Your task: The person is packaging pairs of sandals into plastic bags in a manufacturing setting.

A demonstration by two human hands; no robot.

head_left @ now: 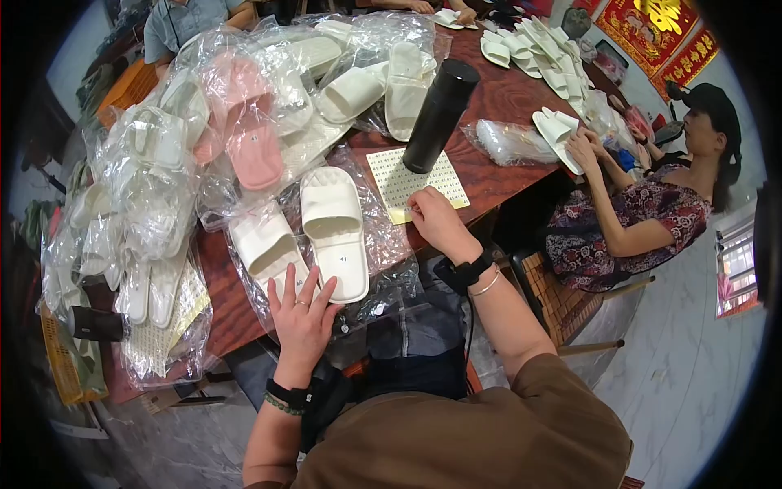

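Note:
A pair of white slippers lies on clear plastic in front of me: the left slipper [263,244] and the right slipper [335,220], each with a small printed label on its insole near the heel. My left hand [301,314] rests with fingers spread on the left slipper's heel, fingertips reaching toward the right slipper. To the right, a pale yellow sticker sheet [391,191] lies partly under a black cylindrical bottle [440,114]. My right hand [444,224] is at the sheet's lower right edge, fingers curled and pressed together; anything between them is hidden.
Bagged white slippers [151,187] and pink slippers [252,155] heap up on the left and back. A black cylinder [96,323] stands near the left edge. On the right, a co-worker [635,204] handles a white slipper [558,134] beside a plastic-wrapped bundle [509,143]. More slippers [546,57] are piled behind.

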